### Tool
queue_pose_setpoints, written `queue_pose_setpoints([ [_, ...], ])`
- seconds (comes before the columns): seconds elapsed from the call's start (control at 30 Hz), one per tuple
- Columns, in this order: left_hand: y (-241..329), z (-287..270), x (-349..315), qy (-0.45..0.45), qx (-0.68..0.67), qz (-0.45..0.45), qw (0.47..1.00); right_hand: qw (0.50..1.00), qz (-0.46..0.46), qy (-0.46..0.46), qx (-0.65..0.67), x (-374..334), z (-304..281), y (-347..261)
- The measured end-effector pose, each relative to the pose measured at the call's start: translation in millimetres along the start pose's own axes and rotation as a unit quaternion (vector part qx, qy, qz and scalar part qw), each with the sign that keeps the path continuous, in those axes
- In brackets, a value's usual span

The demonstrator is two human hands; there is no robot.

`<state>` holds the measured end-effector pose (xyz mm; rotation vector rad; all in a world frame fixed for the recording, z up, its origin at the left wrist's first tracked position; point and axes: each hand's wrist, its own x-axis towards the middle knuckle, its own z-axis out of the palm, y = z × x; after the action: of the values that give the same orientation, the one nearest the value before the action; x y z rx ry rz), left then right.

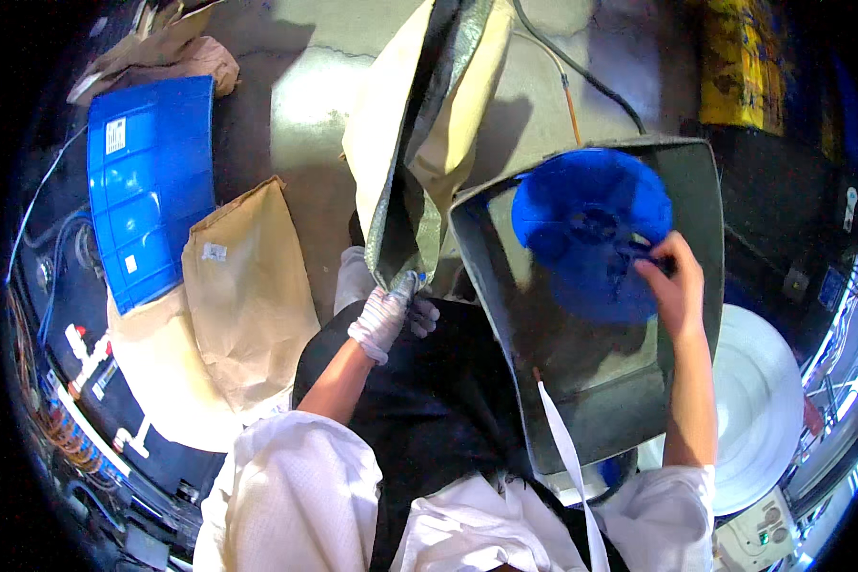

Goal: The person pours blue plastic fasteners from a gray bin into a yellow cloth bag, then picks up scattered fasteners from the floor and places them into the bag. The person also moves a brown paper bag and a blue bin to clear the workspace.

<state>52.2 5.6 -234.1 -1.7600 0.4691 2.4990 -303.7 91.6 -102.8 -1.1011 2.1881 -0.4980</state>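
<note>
A white glove with greyed fingertips covers my left hand (391, 313), which is closed on the near edge of a tall pale-yellow sack (381, 133). The sack's mouth gapes, showing a dark lining. My bare right hand (675, 281) reaches over a grey rectangular bin (591, 405) on the right. Its thumb and fingers are pinched together at the right side of a round blue container (562, 181) inside that bin. Dark shapes show by the fingertips and in the container's middle. Whatever the fingers grip is too dark to name.
Brown paper sacks (248, 286) and a curved blue plastic panel (153, 181) lie to the left. Beside the bin stands a round white tub (758, 410). A dark hose (601, 88) crosses the floor beyond it. Far right is a worn yellow block-like object (739, 67).
</note>
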Motion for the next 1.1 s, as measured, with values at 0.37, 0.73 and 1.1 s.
queue_pose_setpoints([
  [0.37, -2.2, -27.2, -13.7, -0.007, -0.024, 0.041, 0.999, 0.984, 0.005, -0.145, 0.103, 85.2, 81.0, -119.5],
  [0.73, 7.9, -22.2, -15.6, 0.011, -0.036, 0.031, 0.999, 0.971, -0.119, -0.104, 0.178, 173.2, 215.0, -124.0],
  [1.1, 23.9, -18.1, -19.0, 0.031, -0.065, 0.012, 0.997, 0.992, -0.02, 0.101, -0.08, 61.6, 234.0, 88.8],
])
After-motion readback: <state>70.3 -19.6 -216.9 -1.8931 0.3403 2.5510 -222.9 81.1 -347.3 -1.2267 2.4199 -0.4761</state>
